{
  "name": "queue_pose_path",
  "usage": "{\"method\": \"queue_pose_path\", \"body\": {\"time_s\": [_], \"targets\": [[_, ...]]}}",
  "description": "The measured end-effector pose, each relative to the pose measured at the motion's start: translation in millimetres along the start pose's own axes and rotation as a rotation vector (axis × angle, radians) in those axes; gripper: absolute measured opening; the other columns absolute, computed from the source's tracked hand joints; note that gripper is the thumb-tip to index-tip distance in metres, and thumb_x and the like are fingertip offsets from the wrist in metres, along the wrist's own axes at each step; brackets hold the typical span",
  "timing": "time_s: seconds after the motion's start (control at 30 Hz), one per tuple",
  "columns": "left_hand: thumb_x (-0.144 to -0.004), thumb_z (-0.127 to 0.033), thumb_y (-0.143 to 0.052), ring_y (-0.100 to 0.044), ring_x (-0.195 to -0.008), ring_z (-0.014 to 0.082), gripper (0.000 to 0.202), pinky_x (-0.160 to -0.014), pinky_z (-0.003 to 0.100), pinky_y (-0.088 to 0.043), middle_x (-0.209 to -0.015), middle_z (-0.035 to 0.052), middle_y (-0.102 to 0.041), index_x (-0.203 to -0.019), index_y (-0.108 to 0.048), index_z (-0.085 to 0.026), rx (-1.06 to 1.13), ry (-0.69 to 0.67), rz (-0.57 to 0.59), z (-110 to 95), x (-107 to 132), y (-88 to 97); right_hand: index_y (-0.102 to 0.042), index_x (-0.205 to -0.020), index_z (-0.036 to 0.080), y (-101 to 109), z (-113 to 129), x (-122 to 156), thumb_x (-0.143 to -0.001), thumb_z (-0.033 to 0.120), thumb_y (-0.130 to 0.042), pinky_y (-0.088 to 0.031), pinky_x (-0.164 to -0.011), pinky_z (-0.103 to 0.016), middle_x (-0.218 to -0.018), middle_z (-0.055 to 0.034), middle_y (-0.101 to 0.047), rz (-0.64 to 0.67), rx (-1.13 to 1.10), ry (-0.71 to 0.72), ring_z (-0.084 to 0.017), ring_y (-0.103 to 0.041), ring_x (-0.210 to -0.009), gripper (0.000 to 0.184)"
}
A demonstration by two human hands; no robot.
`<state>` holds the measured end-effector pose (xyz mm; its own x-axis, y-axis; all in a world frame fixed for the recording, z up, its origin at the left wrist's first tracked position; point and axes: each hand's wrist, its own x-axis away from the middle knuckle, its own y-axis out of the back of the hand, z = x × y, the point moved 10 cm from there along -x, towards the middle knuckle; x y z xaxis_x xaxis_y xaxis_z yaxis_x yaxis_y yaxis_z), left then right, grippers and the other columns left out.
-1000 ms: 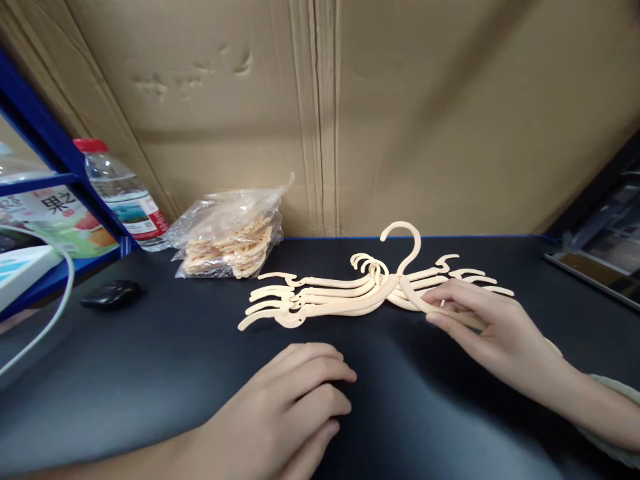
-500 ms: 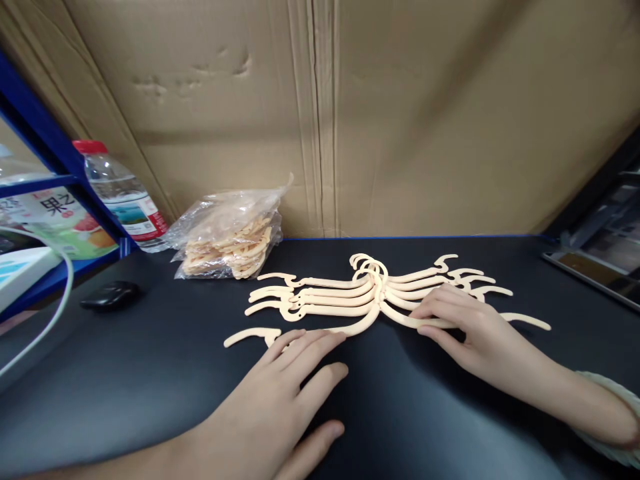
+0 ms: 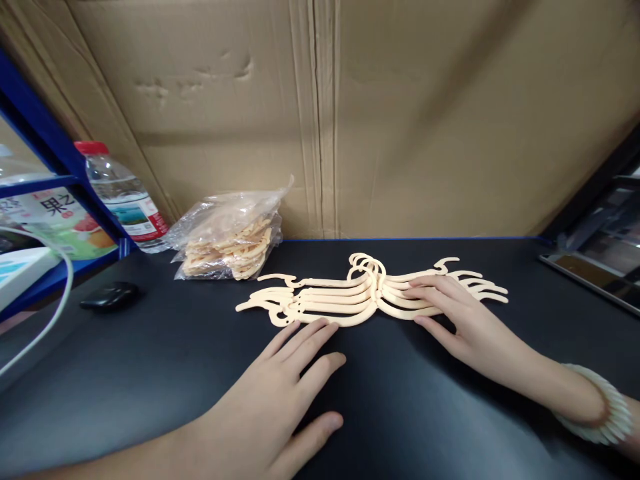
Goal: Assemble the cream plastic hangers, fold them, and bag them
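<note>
Several cream plastic hangers (image 3: 345, 293) lie flat in a row on the black table (image 3: 150, 360), hooks bunched at the middle. My left hand (image 3: 280, 393) lies open and flat, its fingertips touching the front edge of the nearest hanger on the left side. My right hand (image 3: 455, 313) is open too, fingers stretched over the hangers' right arms and pressing on them. A pale bracelet (image 3: 600, 410) circles my right wrist.
A clear bag of more cream hangers (image 3: 230, 240) sits at the back left against the cardboard wall (image 3: 320, 113). A water bottle (image 3: 123, 193), blue shelf frame (image 3: 55, 143), white cable (image 3: 45, 320) and small black object (image 3: 111, 295) stand at left. A dark tray (image 3: 600, 257) is at right.
The hanger that my right hand held raised has been laid down flat. Both hands pushed it back against the row, so the pile is now tighter.
</note>
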<state>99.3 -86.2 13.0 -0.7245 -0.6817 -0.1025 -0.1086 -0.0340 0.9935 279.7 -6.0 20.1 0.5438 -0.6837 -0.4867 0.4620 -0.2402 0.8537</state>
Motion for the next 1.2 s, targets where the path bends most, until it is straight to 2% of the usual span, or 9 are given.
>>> {"method": "queue_pose_path", "body": {"time_s": [0.1, 0.23, 0.53, 1.0, 1.2], "targets": [[-0.096, -0.037, -0.045, -0.032, -0.142, 0.0353, 0.045, -0.105, 0.062, -0.041, -0.153, 0.0144, -0.038, -0.138, -0.047, -0.021, 0.022, 0.012, 0.011, 3, 0, -2.6, -0.049, -0.133, 0.019, -10, -6, 2, -0.097, 0.027, -0.042, -0.044, -0.107, -0.048, -0.138, -0.014, -0.051, 0.068, 0.026, -0.036, -0.027, -0.048, -0.129, 0.037], [-0.096, -0.038, -0.045, -0.029, -0.143, 0.0338, 0.045, -0.109, 0.061, -0.036, -0.155, 0.0131, -0.035, -0.138, -0.046, -0.023, 0.069, 0.03, 0.017, 11, -3, -4.5, -0.043, -0.141, 0.015, -23, -14, 5, -0.099, 0.034, -0.034, -0.037, -0.113, -0.052, -0.148, -0.0145, -0.044, 0.153, 0.056, -0.077, -0.028, -0.039, -0.138, 0.047], [-0.094, -0.038, -0.051, -0.027, -0.144, 0.033, 0.043, -0.114, 0.055, -0.031, -0.154, 0.0119, -0.037, -0.134, -0.051, -0.023, 0.178, 0.055, -0.001, 33, -16, -2.8, -0.041, -0.145, 0.011, -37, -33, -6, -0.1, 0.04, -0.025, -0.026, -0.117, -0.052, -0.154, -0.0139, -0.036, 0.207, 0.023, -0.117, -0.027, -0.029, -0.144, 0.056], [-0.094, -0.039, -0.051, -0.027, -0.144, 0.0347, 0.043, -0.11, 0.059, -0.033, -0.153, 0.018, -0.036, -0.133, -0.051, -0.021, 0.102, 0.05, 0.005, 46, -35, 0.8, -0.048, -0.14, 0.016, -39, -49, -37, -0.1, 0.035, -0.032, -0.036, -0.112, -0.054, -0.146, -0.0153, -0.048, 0.092, -0.008, -0.009, -0.028, -0.042, -0.137, 0.047], [-0.094, -0.04, -0.051, -0.026, -0.144, 0.0353, 0.044, -0.111, 0.059, -0.031, -0.154, 0.0183, -0.034, -0.133, -0.05, -0.02, 0.105, 0.062, 0.034, 51, -41, 1.3, -0.049, -0.138, 0.014, -42, -56, -42, -0.099, 0.034, -0.034, -0.036, -0.112, -0.054, -0.144, -0.0168, -0.049, 0.092, -0.004, -0.016, -0.029, -0.043, -0.136, 0.047]]}}
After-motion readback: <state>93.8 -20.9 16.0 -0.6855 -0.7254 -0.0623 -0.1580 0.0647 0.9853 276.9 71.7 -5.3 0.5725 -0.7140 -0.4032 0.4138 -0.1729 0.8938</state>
